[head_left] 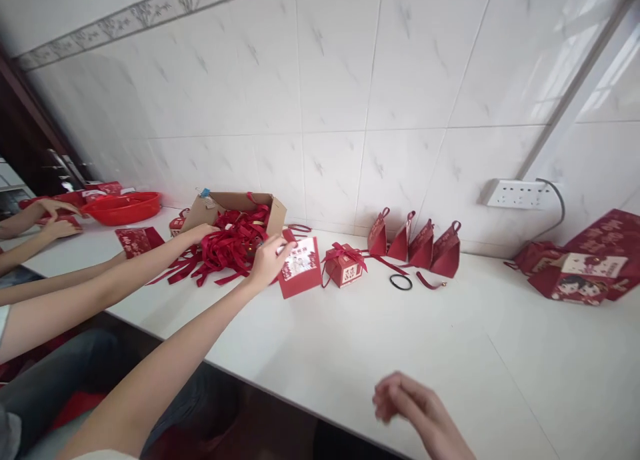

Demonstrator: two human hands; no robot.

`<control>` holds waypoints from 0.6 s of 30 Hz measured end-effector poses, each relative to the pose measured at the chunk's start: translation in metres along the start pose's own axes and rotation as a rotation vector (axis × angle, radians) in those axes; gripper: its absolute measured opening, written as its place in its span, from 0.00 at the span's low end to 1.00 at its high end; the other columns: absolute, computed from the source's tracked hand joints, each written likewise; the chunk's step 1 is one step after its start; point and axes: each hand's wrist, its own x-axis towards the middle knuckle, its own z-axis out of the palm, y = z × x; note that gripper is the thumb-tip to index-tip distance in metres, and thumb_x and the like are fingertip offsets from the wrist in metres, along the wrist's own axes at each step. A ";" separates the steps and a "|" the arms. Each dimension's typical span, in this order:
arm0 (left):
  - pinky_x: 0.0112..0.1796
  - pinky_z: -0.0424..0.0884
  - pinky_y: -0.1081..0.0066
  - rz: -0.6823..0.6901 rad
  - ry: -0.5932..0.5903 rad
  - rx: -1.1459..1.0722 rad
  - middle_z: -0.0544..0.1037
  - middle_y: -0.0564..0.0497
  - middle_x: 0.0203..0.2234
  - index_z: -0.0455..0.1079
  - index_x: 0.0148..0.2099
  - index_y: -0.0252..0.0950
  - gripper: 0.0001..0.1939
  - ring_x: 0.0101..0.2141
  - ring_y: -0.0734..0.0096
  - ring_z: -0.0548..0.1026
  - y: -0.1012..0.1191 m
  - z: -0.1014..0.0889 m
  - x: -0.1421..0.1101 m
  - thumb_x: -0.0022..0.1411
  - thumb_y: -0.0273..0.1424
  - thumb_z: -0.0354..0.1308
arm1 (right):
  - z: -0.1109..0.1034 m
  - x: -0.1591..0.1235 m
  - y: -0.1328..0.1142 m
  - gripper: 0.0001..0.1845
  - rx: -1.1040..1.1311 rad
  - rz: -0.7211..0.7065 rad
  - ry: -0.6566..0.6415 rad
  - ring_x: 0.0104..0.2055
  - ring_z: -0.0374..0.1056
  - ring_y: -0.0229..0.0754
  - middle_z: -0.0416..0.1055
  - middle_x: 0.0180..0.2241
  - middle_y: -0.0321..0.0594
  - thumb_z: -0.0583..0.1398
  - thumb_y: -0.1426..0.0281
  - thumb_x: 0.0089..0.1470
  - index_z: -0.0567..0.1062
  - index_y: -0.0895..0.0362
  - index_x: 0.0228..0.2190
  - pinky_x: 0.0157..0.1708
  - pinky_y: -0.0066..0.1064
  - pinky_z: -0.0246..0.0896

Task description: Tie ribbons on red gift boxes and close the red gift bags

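Note:
My left hand (270,261) reaches out to the left over the table, closed on a red printed gift box (301,281), which looks folded or opened out, with a white panel showing. Just to its right stands a finished red gift box (345,265) tied with a ribbon bow. Near the table's front edge my right hand (407,403) hovers with fingers curled together and nothing visible in them. Beyond my left hand, a cardboard box (277,217) overflows with red ribbons (233,243), spilling onto the tabletop.
Several red pointed boxes (421,247) line the wall. A black ring (401,282) and a short ribbon (427,281) lie before them. More red boxes (585,273) sit at right. At left, a co-worker's hand (200,233) touches the ribbons; another person's hands (57,220) work beside a red basin (123,209).

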 end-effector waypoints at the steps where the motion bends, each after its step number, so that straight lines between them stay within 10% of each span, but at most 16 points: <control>1: 0.33 0.66 0.71 0.103 -0.034 -0.034 0.70 0.51 0.24 0.62 0.25 0.37 0.16 0.28 0.71 0.69 0.018 0.007 -0.012 0.61 0.40 0.52 | -0.007 0.004 -0.009 0.24 -0.048 -0.093 0.039 0.28 0.67 0.41 0.70 0.26 0.42 0.56 0.50 0.55 0.74 0.58 0.26 0.31 0.33 0.65; 6: 0.25 0.64 0.74 0.730 -0.017 -0.281 0.65 0.54 0.20 0.64 0.30 0.37 0.08 0.23 0.74 0.64 0.098 0.054 -0.070 0.63 0.29 0.53 | -0.025 0.023 -0.032 0.11 -0.382 -0.582 0.511 0.38 0.67 0.45 0.70 0.35 0.44 0.55 0.61 0.58 0.71 0.55 0.33 0.37 0.37 0.66; 12: 0.23 0.62 0.74 0.690 0.070 -0.361 0.63 0.54 0.21 0.63 0.33 0.36 0.05 0.23 0.75 0.63 0.138 0.097 -0.081 0.63 0.26 0.52 | -0.042 0.039 -0.040 0.08 -0.685 -0.753 0.355 0.42 0.68 0.44 0.70 0.39 0.43 0.55 0.68 0.59 0.69 0.54 0.41 0.41 0.37 0.65; 18: 0.24 0.64 0.74 0.588 -0.042 -0.430 0.66 0.54 0.22 0.63 0.30 0.36 0.07 0.24 0.75 0.66 0.151 0.097 -0.074 0.62 0.30 0.53 | -0.059 0.047 -0.057 0.07 -0.671 -0.721 0.306 0.32 0.68 0.39 0.72 0.29 0.36 0.55 0.68 0.58 0.71 0.55 0.29 0.33 0.31 0.64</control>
